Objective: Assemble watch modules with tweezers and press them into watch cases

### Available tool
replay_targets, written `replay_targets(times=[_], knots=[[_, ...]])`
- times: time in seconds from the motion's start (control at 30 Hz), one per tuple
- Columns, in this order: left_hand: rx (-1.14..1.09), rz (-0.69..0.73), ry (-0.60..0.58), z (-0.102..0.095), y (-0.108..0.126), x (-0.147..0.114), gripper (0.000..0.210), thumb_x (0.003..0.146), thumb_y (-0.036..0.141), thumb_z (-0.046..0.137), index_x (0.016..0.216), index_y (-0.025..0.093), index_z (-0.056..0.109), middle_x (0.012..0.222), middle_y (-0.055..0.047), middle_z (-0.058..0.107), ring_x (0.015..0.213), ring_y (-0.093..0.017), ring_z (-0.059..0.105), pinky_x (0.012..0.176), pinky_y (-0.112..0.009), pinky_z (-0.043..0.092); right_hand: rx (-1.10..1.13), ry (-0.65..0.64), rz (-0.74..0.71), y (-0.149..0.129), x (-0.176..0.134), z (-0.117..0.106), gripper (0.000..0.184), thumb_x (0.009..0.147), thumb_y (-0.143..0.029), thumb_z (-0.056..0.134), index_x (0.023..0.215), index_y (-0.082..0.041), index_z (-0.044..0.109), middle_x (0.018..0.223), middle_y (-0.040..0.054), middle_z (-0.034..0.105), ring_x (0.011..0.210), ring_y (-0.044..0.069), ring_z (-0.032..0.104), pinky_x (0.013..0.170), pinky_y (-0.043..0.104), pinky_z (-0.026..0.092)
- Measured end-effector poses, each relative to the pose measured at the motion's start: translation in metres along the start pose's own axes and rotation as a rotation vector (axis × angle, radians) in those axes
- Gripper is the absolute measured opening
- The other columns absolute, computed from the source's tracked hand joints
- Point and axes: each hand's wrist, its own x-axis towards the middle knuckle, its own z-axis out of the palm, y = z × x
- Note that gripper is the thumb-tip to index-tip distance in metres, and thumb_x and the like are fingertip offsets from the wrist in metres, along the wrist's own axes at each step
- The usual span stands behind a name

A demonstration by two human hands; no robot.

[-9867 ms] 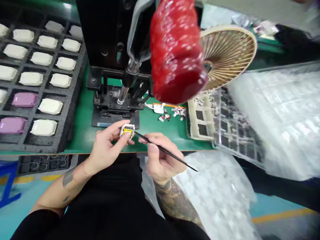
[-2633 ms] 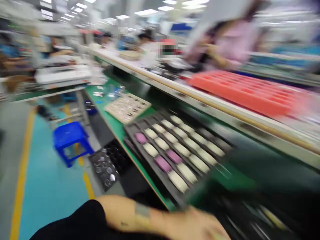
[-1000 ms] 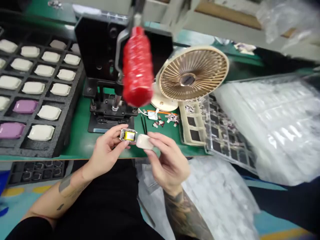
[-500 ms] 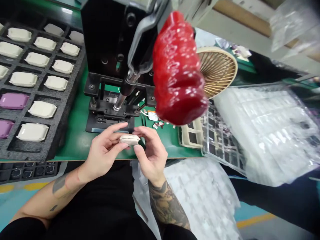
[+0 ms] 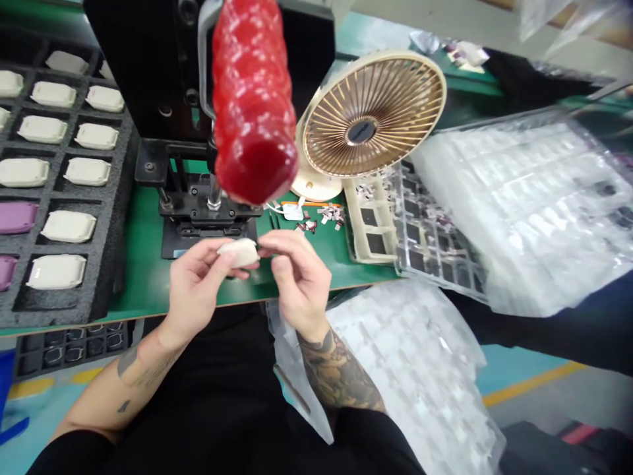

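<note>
Between the thumb and fingers of my left hand (image 5: 194, 290) is a small off-white rounded case (image 5: 241, 252), its broad face tilted up toward me. My right hand (image 5: 305, 290) is at the case's right end, thumb and fingers drawn together in a pinch. Something dark shows by its fingertips, too small to name. Both hands are over the front of the green bench (image 5: 148, 284), just before the base of a black hand press (image 5: 208, 227). The press's red ribbed handle (image 5: 254, 105) hangs above them.
On the left, a dark foam tray (image 5: 106, 264) holds several off-white and purple cases. Right of the press are a round fan (image 5: 373, 119), small loose parts (image 5: 331, 214), a cream compartment box (image 5: 353, 231) and a clear plastic tray (image 5: 440, 264) under plastic sheeting (image 5: 539, 218).
The case has turned from edge-on to showing its broad face. My right fingers have drawn closer together at its end. The view has shifted, so the handle appears farther left and the fan shows fully.
</note>
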Motion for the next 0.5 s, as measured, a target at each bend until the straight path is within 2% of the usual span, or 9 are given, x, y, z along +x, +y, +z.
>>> replay_targets(times=[0.07,0.17,0.23,0.33,0.4,0.5], knots=[[-0.137,-0.087,0.037,-0.001,0.003,0.005,0.026,0.102,0.039,0.085,0.116,0.017,0.079,0.108,-0.01,0.088,0.089,-0.026,0.088,0.075,-0.03,0.073,0.003,0.047,0.002,0.004,0.002,-0.001,0.027,0.116,-0.038,0.057,0.125,-0.023,0.078,0.11,0.0099,0.076,0.107,0.025,0.076,0.098,0.046,0.065],[-0.227,-0.164,0.051,-0.005,0.005,0.009,0.037,0.101,0.039,0.085,0.13,0.017,0.077,0.106,-0.012,0.088,0.086,-0.026,0.088,0.071,-0.029,0.072,0.011,0.037,0.009,0.008,0.004,0.001,0.018,0.112,-0.03,0.065,0.123,-0.023,0.078,0.115,0.0097,0.075,0.106,0.024,0.075,0.096,0.044,0.065],[-0.25,-0.163,0.031,-0.007,0.006,0.011,0.043,0.1,0.039,0.086,0.136,0.017,0.077,0.108,-0.013,0.088,0.086,-0.026,0.088,0.071,-0.028,0.071,0.008,0.014,-0.027,0.008,0.006,0.004,0.016,0.109,-0.024,0.069,0.121,-0.023,0.079,0.117,0.0092,0.076,0.106,0.023,0.075,0.095,0.042,0.064],[-0.251,-0.112,0.021,-0.008,0.004,0.008,0.039,0.096,0.037,0.091,0.13,0.018,0.081,0.115,-0.013,0.088,0.091,-0.024,0.088,0.073,-0.026,0.07,-0.025,-0.036,-0.106,0.003,0.005,0.009,0.014,0.109,-0.018,0.068,0.117,-0.023,0.078,0.113,0.0073,0.078,0.107,0.021,0.075,0.097,0.039,0.064],[-0.179,-0.072,0.028,-0.009,0.001,0.003,0.032,0.094,0.031,0.093,0.122,0.019,0.084,0.115,-0.01,0.088,0.093,-0.022,0.087,0.077,-0.024,0.07,-0.062,-0.056,-0.116,-0.001,0.003,0.011,0.015,0.11,-0.023,0.068,0.121,-0.023,0.077,0.113,0.0076,0.079,0.107,0.021,0.076,0.097,0.039,0.065],[0.027,0.001,0.018,-0.009,-0.002,-0.006,0.03,0.093,0.024,0.094,0.122,0.02,0.084,0.11,-0.006,0.088,0.086,-0.017,0.084,0.08,-0.022,0.07,-0.101,-0.072,-0.127,-0.004,0.001,0.011,0.032,0.111,-0.04,0.067,0.138,-0.022,0.07,0.122,0.0111,0.077,0.111,0.023,0.076,0.1,0.043,0.068]])
